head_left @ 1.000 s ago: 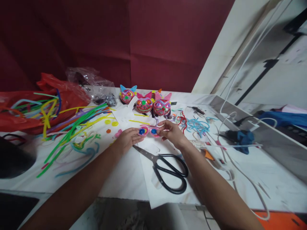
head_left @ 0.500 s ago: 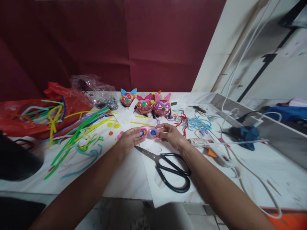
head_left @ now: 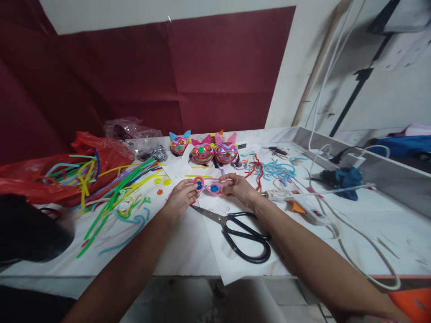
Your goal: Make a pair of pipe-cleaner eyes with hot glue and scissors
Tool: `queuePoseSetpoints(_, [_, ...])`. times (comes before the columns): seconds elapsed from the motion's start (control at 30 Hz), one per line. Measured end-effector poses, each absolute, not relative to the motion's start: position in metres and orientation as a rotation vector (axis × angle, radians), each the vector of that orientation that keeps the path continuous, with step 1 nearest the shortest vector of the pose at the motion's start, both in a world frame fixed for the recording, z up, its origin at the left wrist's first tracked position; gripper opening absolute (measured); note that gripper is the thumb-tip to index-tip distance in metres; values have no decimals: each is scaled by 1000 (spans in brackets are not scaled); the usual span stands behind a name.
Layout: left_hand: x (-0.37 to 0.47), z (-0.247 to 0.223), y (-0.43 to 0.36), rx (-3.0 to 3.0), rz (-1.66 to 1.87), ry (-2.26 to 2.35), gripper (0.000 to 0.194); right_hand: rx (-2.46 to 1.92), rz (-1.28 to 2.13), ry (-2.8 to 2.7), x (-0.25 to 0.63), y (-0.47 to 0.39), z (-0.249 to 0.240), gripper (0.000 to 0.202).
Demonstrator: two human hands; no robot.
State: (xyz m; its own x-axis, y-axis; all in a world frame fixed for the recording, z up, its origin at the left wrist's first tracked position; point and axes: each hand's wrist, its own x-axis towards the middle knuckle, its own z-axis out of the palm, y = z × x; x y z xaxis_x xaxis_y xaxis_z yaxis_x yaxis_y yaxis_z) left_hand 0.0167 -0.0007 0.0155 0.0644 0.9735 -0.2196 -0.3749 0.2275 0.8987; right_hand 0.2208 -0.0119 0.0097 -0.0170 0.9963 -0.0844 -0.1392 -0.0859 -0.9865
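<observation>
A pink piece with two blue-centred eye shapes is held up between my two hands. My left hand pinches its left eye shape, and my right hand grips its right end. Just below lie large scissors with black handles, blades pointing left, partly on a white paper sheet. Behind my hands stand several colourful cat-like faces with pointed ears. Yellow discs and an orange one lie left of my left hand.
Pipe cleaners spill from a red plastic bag at left, near a dark object. At right are blue pipe-cleaner pieces, a hot glue gun, a power strip and looping white cables.
The view has shifted, showing more wall above. The left eye shape is now tilted more upright in my left hand. My right hand keeps its grip.
</observation>
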Motion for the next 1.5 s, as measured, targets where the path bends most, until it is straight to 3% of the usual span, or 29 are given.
queuePoseSetpoints(0.2, [16,14,0,794,1191,996,32,-1173,1320,-1090,222,-12,10,31])
queuePoseSetpoints(0.5, [16,11,0,774,1210,952,9,-1157,1308,-1107,224,-10,5,27])
queuePoseSetpoints(1.5, [14,1,4,1133,1093,1178,22,-1182,1356,-1270,240,-1,-7,12])
